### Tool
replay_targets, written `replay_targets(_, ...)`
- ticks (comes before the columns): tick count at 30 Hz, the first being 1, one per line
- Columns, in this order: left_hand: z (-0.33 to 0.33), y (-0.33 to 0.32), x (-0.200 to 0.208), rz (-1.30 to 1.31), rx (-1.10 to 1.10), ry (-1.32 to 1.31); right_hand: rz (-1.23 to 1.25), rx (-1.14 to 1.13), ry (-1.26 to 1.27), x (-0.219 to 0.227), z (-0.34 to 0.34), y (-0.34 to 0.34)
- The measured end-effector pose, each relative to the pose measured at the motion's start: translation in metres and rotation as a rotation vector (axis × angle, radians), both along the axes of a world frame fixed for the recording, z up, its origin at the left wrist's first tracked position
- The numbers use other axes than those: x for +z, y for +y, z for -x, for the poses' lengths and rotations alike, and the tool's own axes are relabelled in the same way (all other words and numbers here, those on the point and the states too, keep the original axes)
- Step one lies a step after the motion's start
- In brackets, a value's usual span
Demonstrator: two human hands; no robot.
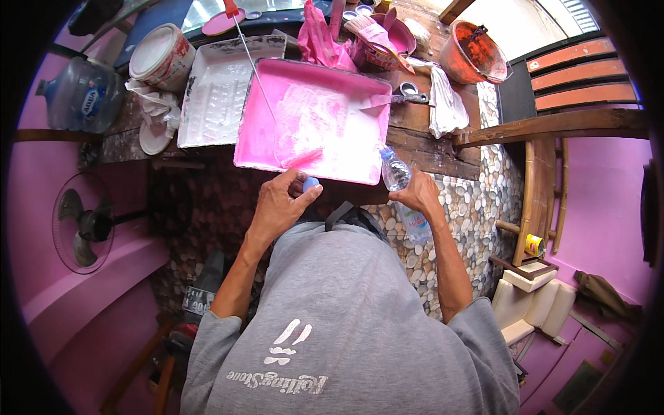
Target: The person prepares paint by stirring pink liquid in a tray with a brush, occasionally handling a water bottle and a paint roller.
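Note:
My right hand (pixel 421 194) is wrapped round a clear plastic water bottle (pixel 396 174). Its neck points up and away from me, beside the right edge of a pink paint tray (pixel 247 135); whether water is flowing out I cannot tell. Between the thumb and fingers of my left hand (pixel 278 202) is a blue bottle cap (pixel 310 184), just off the tray's near edge. Wet pink and whitish paint covers the tray's floor. A pink-coated paint roller (pixel 303 159) lies in it, its long wire frame running up to a red handle (pixel 231 8) at the far side.
Left of the pink tray sit a white paint tray (pixel 214 93) and a lidded paint bucket (pixel 160 55). A scraper (pixel 394 100), a white rag (pixel 446 104), a paintbrush (pixel 370 33) and an orange-stained bucket (pixel 476 52) are on the right. A fan (pixel 86 225) stands at lower left.

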State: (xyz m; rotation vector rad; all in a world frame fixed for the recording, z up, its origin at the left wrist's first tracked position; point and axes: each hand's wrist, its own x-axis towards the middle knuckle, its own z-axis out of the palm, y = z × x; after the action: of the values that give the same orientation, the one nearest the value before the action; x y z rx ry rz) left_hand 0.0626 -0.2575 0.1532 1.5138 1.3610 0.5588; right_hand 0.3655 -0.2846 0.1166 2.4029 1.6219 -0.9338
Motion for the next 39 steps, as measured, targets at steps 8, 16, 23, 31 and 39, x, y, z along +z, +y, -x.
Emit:
replay_targets(8, -0.015, 0.005, -0.012, 0.136, -0.059, -0.146, -0.307, 0.01, -0.022, -0.02, -0.001, -0.014)
replay_targets(16, -0.055, 0.019, 0.011, 0.116, -0.062, -0.395, -0.426, 0.064, 0.285, 0.028, 0.025, -0.023)
replay_targets(23, -0.041, 0.009, 0.034, 0.142, -0.098, -0.403, -0.61, 0.312, 0.309, 0.029, 0.046, -0.023)
replay_targets(31, -0.027, -0.012, 0.053, -0.112, 0.06, 0.442, -0.606, 0.474, 0.28, 0.03, 0.08, -0.018)
replay_targets(39, 0.015, -0.03, 0.075, -0.119, 0.141, -0.04, -0.455, 0.633, 0.554, 0.033, 0.103, 0.004)
